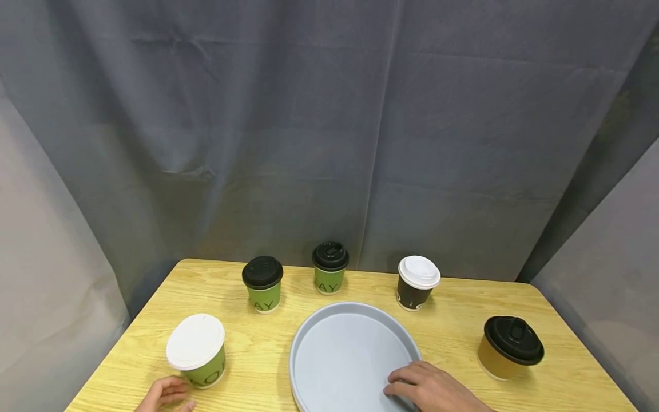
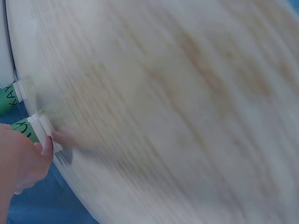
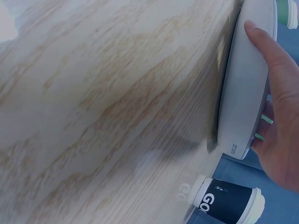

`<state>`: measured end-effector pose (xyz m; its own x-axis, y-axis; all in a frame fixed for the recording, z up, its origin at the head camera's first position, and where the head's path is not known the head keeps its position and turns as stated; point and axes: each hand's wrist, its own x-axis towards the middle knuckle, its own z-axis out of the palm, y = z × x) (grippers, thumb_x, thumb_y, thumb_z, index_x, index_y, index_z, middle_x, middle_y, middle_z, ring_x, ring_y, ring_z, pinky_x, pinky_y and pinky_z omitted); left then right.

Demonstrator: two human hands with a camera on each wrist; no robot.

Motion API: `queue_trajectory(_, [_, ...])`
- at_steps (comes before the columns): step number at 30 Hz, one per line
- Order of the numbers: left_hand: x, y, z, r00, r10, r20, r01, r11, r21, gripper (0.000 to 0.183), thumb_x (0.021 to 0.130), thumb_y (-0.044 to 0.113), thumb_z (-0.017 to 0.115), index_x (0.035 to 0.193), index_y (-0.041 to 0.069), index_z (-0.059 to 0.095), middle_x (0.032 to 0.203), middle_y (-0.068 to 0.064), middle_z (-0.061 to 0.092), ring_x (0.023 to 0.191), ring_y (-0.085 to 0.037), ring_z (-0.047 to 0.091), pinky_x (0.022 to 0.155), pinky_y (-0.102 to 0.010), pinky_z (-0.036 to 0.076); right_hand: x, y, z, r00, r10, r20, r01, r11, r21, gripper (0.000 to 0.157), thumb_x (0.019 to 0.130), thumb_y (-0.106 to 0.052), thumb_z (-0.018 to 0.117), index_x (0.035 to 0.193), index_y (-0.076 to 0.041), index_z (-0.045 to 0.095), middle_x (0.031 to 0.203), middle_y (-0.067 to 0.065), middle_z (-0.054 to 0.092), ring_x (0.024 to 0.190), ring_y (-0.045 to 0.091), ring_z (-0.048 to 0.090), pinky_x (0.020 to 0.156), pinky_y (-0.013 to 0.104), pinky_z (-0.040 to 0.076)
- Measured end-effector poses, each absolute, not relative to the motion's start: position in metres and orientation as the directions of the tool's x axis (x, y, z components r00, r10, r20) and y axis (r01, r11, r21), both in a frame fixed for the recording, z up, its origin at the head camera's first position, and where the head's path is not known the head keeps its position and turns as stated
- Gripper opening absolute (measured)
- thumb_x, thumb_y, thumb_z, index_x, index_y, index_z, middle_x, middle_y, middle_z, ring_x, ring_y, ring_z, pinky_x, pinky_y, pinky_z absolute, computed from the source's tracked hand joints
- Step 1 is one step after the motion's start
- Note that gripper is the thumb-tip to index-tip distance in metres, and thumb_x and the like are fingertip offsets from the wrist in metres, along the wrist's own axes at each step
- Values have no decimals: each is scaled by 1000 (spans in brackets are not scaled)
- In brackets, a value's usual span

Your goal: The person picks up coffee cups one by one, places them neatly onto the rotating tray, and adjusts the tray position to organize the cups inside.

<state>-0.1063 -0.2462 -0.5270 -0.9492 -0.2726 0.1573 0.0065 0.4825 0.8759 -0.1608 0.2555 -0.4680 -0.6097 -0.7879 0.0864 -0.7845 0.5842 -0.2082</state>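
A round grey tray (image 1: 350, 360) lies on the table in the head view. My right hand (image 1: 432, 388) holds its right rim, fingers over the inside and thumb (image 3: 261, 39) against the outer wall in the right wrist view. At the front left stands a wide green paper cup (image 1: 207, 373) with a white lid (image 1: 195, 341). Just in front of that cup is my left hand (image 1: 166, 395), fingers loosely bent and nothing held. Whether the fingers touch the cup is hard to tell; in the left wrist view the left hand (image 2: 28, 156) partly covers a green cup.
Two small green cups with black lids (image 1: 262, 272) (image 1: 330, 257) stand behind the tray. A black cup (image 1: 412, 294) with a white lid is at the back right. Farther right sits a yellow-brown cup (image 1: 495, 360) with a black lid. A grey curtain (image 1: 288, 143) hangs behind the wooden table (image 1: 257, 366).
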Motion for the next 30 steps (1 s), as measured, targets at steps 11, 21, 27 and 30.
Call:
queue_trajectory(11, [-113,-255,-521,-946,-318,-67,-184,355,917,76,81,13,83,134,-12,35,124,-30,54,91,1,57,73,-27,56,-160,255,-468,-604,-791,99,-791,578,-203,48,89,-65,60,116,-27,70,116,-10,62,100,8,59,83,34,55])
queue_trajectory(21, [-122,-255,-510,-945,-301,-128,-222,303,927,102,78,15,86,146,-11,14,132,-28,36,116,-39,53,86,-52,55,-161,256,-467,-595,-797,102,-798,571,-194,50,88,-65,61,116,-25,70,116,-10,62,98,7,58,81,33,55])
queue_trajectory(27, [-124,-253,-502,-949,-274,-158,-239,294,925,109,77,16,87,148,-12,9,133,-28,33,125,-52,43,88,-55,53,-161,255,-468,-588,-802,110,-803,562,-199,49,89,-64,61,117,-25,70,116,-10,62,99,7,58,81,32,55])
queue_trajectory(30, [-125,-253,-499,-954,-249,-165,-236,291,927,110,77,15,87,148,-12,8,136,-29,31,127,-53,40,90,-55,52,-160,256,-468,-588,-800,122,-805,563,-185,49,89,-65,61,116,-25,70,116,-10,62,98,7,58,80,32,55])
